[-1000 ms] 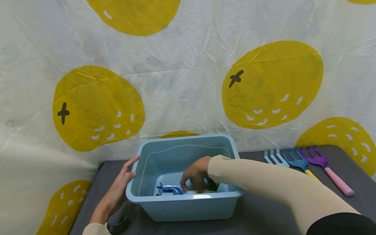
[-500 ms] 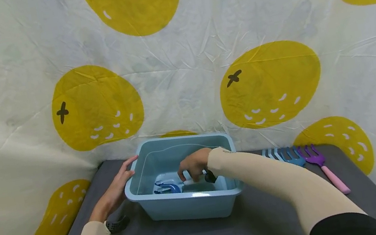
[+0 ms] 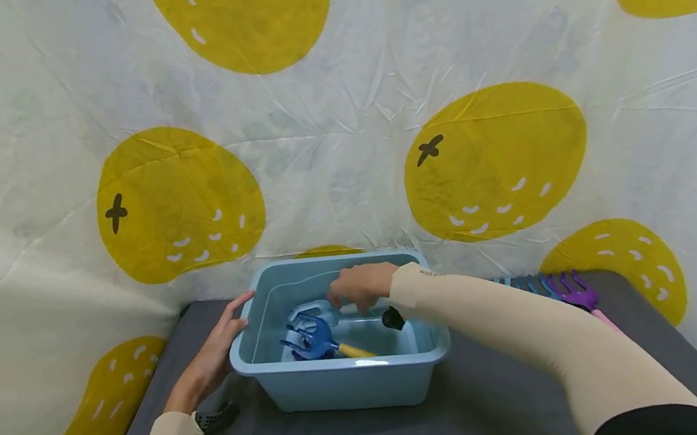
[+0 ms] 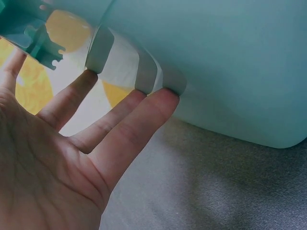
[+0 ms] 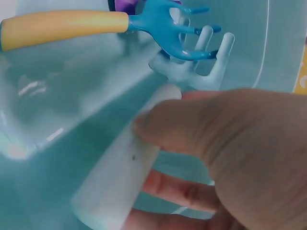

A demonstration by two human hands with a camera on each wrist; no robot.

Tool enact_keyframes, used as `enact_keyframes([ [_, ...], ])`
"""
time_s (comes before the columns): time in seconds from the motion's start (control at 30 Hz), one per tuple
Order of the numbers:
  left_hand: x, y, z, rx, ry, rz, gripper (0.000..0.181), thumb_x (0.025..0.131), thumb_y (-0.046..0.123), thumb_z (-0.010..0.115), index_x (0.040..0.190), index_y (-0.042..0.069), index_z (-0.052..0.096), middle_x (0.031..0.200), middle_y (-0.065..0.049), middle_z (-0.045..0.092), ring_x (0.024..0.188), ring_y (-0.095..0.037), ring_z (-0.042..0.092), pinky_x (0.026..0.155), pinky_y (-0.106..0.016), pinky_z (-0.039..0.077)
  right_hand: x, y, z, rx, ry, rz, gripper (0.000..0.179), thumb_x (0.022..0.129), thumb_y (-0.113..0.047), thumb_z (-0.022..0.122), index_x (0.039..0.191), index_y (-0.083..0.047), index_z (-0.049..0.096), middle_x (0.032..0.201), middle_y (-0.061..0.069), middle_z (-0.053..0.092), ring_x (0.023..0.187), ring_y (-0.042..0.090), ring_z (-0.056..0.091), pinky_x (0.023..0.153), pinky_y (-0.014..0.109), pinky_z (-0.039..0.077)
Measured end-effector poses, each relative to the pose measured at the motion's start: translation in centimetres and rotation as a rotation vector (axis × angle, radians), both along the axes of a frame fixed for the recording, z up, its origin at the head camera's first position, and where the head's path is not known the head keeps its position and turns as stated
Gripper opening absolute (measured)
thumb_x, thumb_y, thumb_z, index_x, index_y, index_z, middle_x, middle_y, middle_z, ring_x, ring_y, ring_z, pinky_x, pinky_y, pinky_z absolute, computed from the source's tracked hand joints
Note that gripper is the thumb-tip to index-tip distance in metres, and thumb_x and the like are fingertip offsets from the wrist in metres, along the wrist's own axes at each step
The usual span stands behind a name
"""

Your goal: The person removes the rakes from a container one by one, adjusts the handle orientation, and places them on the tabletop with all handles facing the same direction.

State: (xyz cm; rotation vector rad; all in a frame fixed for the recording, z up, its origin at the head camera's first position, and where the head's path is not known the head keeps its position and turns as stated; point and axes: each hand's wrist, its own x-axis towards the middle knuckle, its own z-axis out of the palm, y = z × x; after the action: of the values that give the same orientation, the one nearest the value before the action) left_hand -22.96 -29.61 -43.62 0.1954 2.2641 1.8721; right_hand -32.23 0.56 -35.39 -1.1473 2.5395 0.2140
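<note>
A light blue plastic tub [image 3: 351, 388] stands on the grey tabletop. My left hand [image 3: 218, 349] is at its left side; in the left wrist view the outstretched fingertips touch the tub wall. Inside the tub, my right hand [image 3: 360, 285] pinches the white handle [image 5: 115, 167] of a pale blue hand fork between thumb and fingers. Its pale tines [image 5: 220, 57] lie behind a darker blue hand fork [image 5: 168, 28] with a yellow handle, resting in the tub. A purple piece [image 5: 125, 5] shows under that fork.
On the tabletop to the tub's right lie more hand forks, including a purple one [image 3: 575, 294], partly hidden by my right arm. A white cloth with yellow fruit prints [image 3: 342, 180] hangs close behind the tub.
My right hand has moved toward the back of the tub and a little up. The blue fork and its yellow handle now show in the tub. My left hand stays at the side.
</note>
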Motion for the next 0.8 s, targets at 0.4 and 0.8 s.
enact_keyframes([
  [0.4, 0.0, 0.1, 0.0, -0.015, 0.004, 0.002, 0.057, 0.109, 0.040, 0.040, 0.162, 0.035, 0.019, 0.166, -0.011, 0.013, 0.137, -0.049, 0.035, 0.098, -0.065, 0.046, -0.1, 0.5, 0.9, -0.041, 0.236, 0.092, 0.040, 0.098, -0.005, 0.067, 0.136, -0.018, 0.066, 0.127, 0.000, 0.071, 0.111, 0.019, 0.065, 0.097, 0.035, 0.052],
  [0.8, 0.2, 0.2, 0.3, -0.035, -0.001, 0.012, 0.059, 0.109, 0.043, 0.041, 0.162, 0.035, 0.018, 0.166, -0.013, 0.012, 0.135, -0.050, 0.036, 0.093, -0.061, 0.050, 0.5, 1.2, 0.7, -0.037, 0.528, 0.132, 0.035, 0.103, -0.010, 0.061, 0.136, -0.022, 0.062, 0.112, 0.003, 0.071, 0.083, 0.021, 0.064, 0.070, 0.032, 0.055],
])
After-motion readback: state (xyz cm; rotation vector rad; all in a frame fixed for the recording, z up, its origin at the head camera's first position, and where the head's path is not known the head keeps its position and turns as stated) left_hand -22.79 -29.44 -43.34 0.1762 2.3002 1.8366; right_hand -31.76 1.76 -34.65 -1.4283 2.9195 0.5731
